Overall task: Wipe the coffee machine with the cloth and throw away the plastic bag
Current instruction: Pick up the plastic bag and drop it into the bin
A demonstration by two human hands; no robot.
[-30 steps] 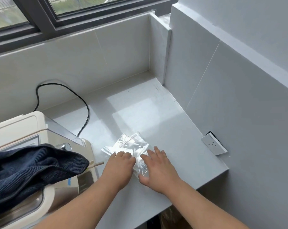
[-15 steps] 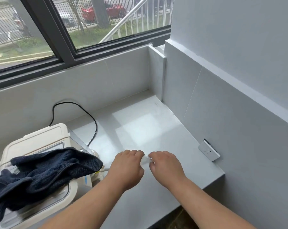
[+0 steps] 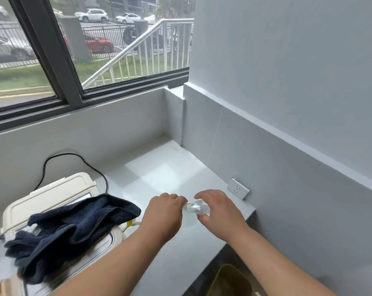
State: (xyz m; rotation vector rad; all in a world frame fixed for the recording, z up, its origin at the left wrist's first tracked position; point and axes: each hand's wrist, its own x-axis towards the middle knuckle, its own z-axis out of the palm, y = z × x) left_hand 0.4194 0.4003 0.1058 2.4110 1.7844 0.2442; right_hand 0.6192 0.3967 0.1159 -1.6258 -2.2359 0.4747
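Note:
A crumpled clear plastic bag [image 3: 194,207] is bunched small between my two hands, just above the white counter [image 3: 159,174]. My left hand [image 3: 162,212] is curled in a fist at the bag's left end. My right hand [image 3: 220,208] cups the bag from the right, fingers bent around it. The cream coffee machine [image 3: 50,195] stands at the left, with a dark blue cloth [image 3: 74,227] draped loosely over its top.
A black power cord [image 3: 74,155] loops behind the machine. A white wall socket [image 3: 238,188] sits low on the right wall. Below the counter's edge, a bin with a tan liner [image 3: 228,280] shows. A window runs along the back.
The bag lay flat on the counter under my hands; both hands have gathered it into a small wad and lifted it. My view has tilted upward.

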